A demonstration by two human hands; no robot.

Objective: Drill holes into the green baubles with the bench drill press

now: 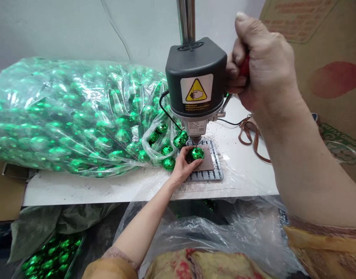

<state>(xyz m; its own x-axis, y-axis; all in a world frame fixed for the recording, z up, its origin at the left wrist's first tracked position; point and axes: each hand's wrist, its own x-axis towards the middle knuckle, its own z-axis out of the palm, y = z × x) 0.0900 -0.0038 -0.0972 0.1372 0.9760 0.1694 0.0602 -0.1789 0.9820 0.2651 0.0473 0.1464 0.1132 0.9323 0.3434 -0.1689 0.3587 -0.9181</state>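
A person's left hand (183, 164), thumb and fingers curved partly open, grips a shiny, faceted green ball (198, 154) on a brown board (209, 162) beneath a black drill press (195, 62), while the right hand (263, 58) closes around its red handle (245, 66).

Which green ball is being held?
The ball directly under the drill, gripped by the left hand. The other balls lie unheld, in or beside the bag or lower, below the table.
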